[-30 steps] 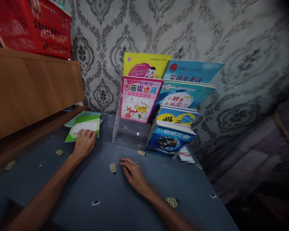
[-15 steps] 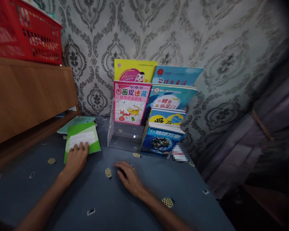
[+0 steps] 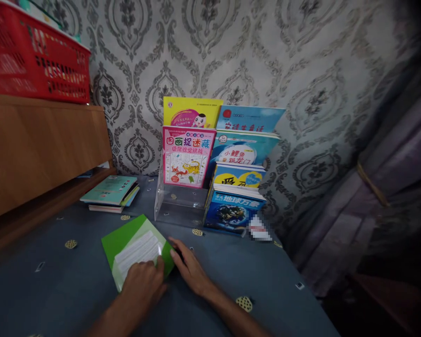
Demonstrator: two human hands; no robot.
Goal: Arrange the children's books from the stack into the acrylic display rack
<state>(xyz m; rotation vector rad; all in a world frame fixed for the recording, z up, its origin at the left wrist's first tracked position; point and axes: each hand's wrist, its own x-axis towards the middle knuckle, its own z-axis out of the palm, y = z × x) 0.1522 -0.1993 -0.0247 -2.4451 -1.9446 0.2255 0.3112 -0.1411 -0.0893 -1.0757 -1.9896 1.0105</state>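
A green book (image 3: 122, 238) with a pale panel of print lies at an angle just above or on the tablecloth. My left hand (image 3: 143, 281) is at its lower edge, fingers bent over the cover and the index finger reaching forward; the thumb is hidden. At the book's right corner, my right hand (image 3: 191, 269) closes on the edge with thumb and fingers. Beyond my hands stands a clear acrylic book rack (image 3: 159, 206). It holds a pink picture book (image 3: 187, 157), a yellow book (image 3: 192, 110) and several blue-covered books (image 3: 231, 213) in stepped rows.
A stack of books (image 3: 108, 192) with a teal one on top lies at the back left, beside a wooden cabinet (image 3: 45, 150). On the cabinet sits a red plastic basket (image 3: 38, 56). A patterned wall (image 3: 319, 93) rises behind, and a tied curtain (image 3: 365, 201) hangs at right.
My left hand has brought the green book from the teal stack toward me and to the right, turning it. My right hand now meets its corner. The camera view has tilted up slightly.
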